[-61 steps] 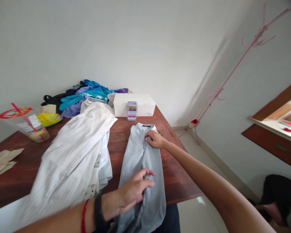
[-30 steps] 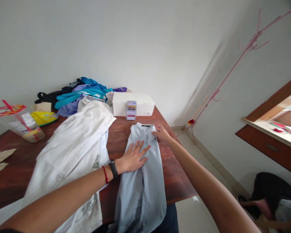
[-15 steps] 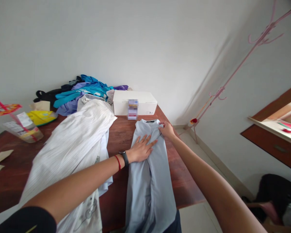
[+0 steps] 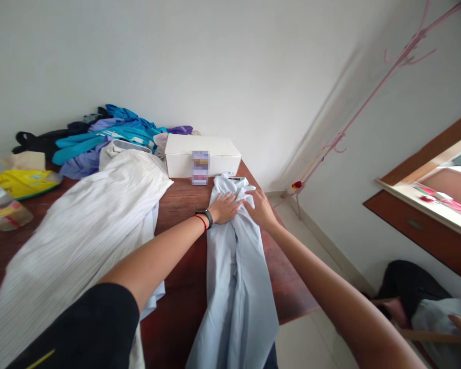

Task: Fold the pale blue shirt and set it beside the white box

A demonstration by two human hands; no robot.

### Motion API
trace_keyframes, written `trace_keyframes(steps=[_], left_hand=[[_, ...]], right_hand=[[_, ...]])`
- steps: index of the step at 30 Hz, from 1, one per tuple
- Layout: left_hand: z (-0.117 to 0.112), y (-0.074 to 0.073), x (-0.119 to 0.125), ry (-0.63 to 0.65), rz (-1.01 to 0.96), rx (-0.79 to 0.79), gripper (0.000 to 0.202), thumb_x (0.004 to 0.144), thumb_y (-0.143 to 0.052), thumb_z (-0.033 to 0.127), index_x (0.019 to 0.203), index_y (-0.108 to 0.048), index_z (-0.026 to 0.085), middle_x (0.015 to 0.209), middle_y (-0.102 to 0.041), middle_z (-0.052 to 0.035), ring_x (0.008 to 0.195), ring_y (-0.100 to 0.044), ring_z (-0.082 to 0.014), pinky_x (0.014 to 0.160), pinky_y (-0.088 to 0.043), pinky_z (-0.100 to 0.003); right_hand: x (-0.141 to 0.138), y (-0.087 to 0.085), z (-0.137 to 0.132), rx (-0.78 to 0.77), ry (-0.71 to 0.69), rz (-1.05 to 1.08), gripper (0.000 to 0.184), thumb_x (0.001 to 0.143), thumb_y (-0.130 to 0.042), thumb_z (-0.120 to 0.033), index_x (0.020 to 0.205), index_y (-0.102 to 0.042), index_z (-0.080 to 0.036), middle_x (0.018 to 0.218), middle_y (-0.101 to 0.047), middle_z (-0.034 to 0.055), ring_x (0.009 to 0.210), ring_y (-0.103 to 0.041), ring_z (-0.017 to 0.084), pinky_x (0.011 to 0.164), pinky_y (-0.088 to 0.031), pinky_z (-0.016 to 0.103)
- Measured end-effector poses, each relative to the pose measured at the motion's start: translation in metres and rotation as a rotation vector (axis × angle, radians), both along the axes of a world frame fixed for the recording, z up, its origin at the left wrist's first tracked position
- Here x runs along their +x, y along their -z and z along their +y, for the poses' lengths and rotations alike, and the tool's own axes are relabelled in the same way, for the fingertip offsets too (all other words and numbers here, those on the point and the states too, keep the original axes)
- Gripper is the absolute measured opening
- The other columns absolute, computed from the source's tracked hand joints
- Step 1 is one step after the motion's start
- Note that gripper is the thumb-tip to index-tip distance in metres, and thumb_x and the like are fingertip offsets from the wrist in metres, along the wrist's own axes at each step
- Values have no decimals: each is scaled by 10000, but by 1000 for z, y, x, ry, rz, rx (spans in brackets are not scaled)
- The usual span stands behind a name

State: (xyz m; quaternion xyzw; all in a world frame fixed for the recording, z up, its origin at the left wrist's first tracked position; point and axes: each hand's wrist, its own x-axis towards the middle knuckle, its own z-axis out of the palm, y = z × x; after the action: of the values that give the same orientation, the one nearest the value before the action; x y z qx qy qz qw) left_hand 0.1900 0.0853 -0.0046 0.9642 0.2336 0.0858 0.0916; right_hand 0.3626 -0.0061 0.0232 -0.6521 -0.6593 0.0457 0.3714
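Observation:
A light grey-blue shirt [image 4: 234, 271] lies folded long and narrow on the table, its collar with a dark label toward the far end. My left hand [image 4: 224, 207] rests flat on the shirt just below the collar, fingers stretched out. At the shirt's right edge near the collar is my right hand [image 4: 262, 209], thumb and forefinger apart and touching the cloth. Some fabric is bunched up between the two hands. Left of the shirt lies a white striped garment [image 4: 92, 220], partly behind my left arm.
Behind the shirt stands a white box [image 4: 203, 146]. A heap of blue, purple and black clothes [image 4: 111, 130] lies against the wall, with a yellow packet [image 4: 25, 183] and a tipped plastic cup [image 4: 7, 212] at left. A pink coat rack [image 4: 369, 102] stands beyond the table's right edge.
My left hand has slid up the shirt toward the collar. My right hand has loosened its pinch on the collar's edge. The cloth there is more wrinkled; the view has shifted right.

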Motion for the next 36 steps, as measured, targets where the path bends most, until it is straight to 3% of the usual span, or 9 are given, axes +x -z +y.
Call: trace_keyframes(steps=[4, 8, 15, 18, 21, 25, 29, 32, 36], left_hand=[[-4, -5, 0, -20, -48, 1, 546, 1081, -354, 317, 1619, -328, 224, 1702, -209, -166, 1554, -200, -404, 1209, -192, -648], [-35, -15, -13, -88, -133, 5, 607, 1077, -368, 310, 1650, -217, 182, 1725, -76, -172, 1578, -122, -381, 1232, -204, -592], [-174, -33, -128, 199, -110, -180, 639, 1062, -456, 326, 1653, -222, 263, 1721, -163, -73, 1583, -167, -299, 1287, -179, -510], [-220, -43, -176, 235, 3, -224, 664, 1000, -504, 183, 1624, -315, 309, 1714, -179, -57, 1568, -218, -315, 1270, -233, -524], [-242, -51, -203, 213, 58, -227, 811, 831, -494, -9, 1547, -458, 371, 1717, -164, -7, 1556, -259, -315, 1257, -266, -526], [-258, -50, -222, 171, -7, -212, 847, 738, -499, -33, 1463, -552, 403, 1708, -214, 30, 1519, -359, -299, 1251, -295, -501], [-278, -31, -227, 150, 24, -64, 1025, 645, -532, -73, 1563, -399, 366, 1727, -130, -15, 1556, -266, -308, 1264, -253, -529], [-289, -15, -219, 79, 37, 82, 1018, 630, -473, -152, 1532, -435, 319, 1722, -175, -53, 1551, -283, -297, 1252, -281, -538], [-297, -6, -203, 27, -74, 197, 777, 732, -451, -150, 1372, -603, 262, 1659, -365, -73, 1523, -341, -332, 1206, -358, -567]], right_hand=[[-43, 6, -102, -147, -274, -55, 305, 983, -565, -333, 1272, -641, -268, 1362, -593, 119, 1282, -567, 280, 1119, -447, 475], [-69, 18, -170, -285, -414, -215, 667, 976, -596, -513, 1583, -392, -327, 1683, -288, 113, 1548, -254, 382, 1231, -229, 648], [-66, 22, -179, -289, -437, -209, 676, 1020, -515, -500, 1630, -298, -307, 1698, -236, 106, 1576, -189, 348, 1247, -160, 659], [-63, 22, -181, -210, -409, -56, 514, 1053, -436, -388, 1559, -441, -297, 1669, -331, 86, 1560, -261, 298, 1256, -238, 592], [-57, 24, -198, -71, -280, 109, 401, 1048, -389, -322, 1366, -632, -323, 1534, -517, 87, 1446, -464, 283, 1185, -411, 535], [-46, 28, -243, -51, -239, 110, 377, 1028, -421, -307, 1298, -665, -404, 1356, -647, 73, 1306, -595, 300, 1096, -505, 547], [-40, 39, -287, -217, -351, -157, 653, 937, -565, -258, 1547, -424, -445, 1609, -437, 16, 1528, -325, 347, 1229, -302, 638], [-42, 53, -298, -213, -335, -363, 894, 840, -606, -175, 1628, -259, -417, 1690, -267, 18, 1568, -197, 378, 1232, -234, 672], [-54, 74, -292, 2, -224, -536, 909, 782, -534, -40, 1619, -324, -325, 1681, -301, 69, 1564, -215, 375, 1204, -267, 659]])
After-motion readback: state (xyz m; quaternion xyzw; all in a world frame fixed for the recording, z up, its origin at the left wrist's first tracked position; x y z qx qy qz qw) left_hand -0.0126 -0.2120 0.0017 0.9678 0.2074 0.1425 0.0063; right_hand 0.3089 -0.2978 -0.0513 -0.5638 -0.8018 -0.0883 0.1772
